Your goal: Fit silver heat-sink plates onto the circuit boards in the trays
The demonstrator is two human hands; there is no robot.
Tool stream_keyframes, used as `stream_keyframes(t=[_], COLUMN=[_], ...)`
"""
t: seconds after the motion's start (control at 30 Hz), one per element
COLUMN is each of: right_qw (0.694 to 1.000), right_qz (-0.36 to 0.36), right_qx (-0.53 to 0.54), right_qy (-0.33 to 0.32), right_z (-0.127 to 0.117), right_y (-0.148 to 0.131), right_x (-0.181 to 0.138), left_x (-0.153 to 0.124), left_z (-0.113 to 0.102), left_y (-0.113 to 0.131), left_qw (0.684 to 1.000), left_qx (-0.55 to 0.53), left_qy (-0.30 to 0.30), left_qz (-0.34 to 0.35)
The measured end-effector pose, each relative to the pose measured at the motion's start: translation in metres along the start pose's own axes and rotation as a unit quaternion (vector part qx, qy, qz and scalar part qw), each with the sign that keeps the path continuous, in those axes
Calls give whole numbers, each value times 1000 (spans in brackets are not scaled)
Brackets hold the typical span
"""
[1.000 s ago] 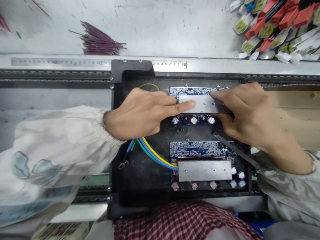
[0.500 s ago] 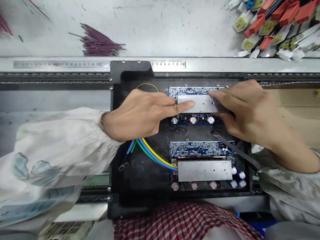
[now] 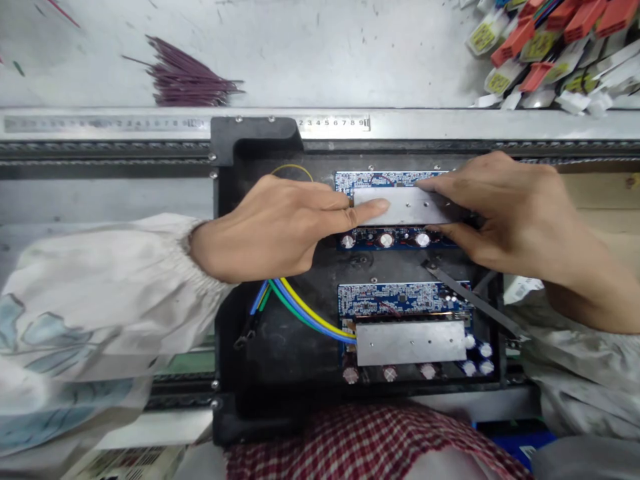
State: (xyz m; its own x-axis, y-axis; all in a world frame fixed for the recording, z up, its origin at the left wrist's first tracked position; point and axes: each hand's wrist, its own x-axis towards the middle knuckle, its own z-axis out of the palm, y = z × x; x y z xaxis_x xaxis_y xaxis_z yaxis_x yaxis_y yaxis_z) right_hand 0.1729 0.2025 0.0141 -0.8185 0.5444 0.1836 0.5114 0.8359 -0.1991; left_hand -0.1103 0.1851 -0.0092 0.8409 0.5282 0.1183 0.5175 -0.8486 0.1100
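My left hand lies at the left end of the upper circuit board. Its index finger stretches onto a flat metal heat sink plate, while the other fingers are curled and what they hold is hidden. Yellow, blue and green wires pass out from beneath this hand; a thin yellow wire loops above it. My right hand grips the plate's right part, thumb at the lower edge and fingers at the upper. Below lies a second blue board with a similar metal plate.
Both boards sit in a black tray between chain rails. A dark strap or bar crosses its right side. Behind are a bundle of purple wires, a ruler strip and piled orange and white connectors.
The view has shifted slightly, and the right hand sits a little farther right along the plate. The left index finger stays on the plate.
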Motion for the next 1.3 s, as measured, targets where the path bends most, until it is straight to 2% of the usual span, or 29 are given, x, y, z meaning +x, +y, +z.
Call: stream_keyframes(t=[0.17,0.27,0.43,0.53,0.7,0.8,0.97,1.1,1.3], right_qw=[999,998,995,994,995,998,998,999,998], right_qz=[-14,12,58,79,60,29,40,37,39], right_qx=[-31,-53,-78,-80,-75,-58,-27,-19,-44], right_qy=[13,11,19,12,14,8,-30,-22,0], right_z=[2,5,13,16,14,9,3,2,9], right_y=[-1,-3,-7,-9,-4,0,4,3,-2], right_x=[0,-3,-7,-8,-9,-7,-2,-1,-6], left_x=[1,0,-2,-1,-1,-1,1,2,0], left_z=[0,1,3,4,3,0,-2,-2,-1], left_y=[1,3,6,7,8,7,3,2,6], left_qw=[999,997,997,995,996,998,1000,1000,997], left_qx=[15,33,78,89,81,56,26,5,40], left_qy=[-44,-58,17,29,-7,1,-11,-27,-67], left_qz=[-22,-31,-23,-24,-35,-14,-1,0,-17])
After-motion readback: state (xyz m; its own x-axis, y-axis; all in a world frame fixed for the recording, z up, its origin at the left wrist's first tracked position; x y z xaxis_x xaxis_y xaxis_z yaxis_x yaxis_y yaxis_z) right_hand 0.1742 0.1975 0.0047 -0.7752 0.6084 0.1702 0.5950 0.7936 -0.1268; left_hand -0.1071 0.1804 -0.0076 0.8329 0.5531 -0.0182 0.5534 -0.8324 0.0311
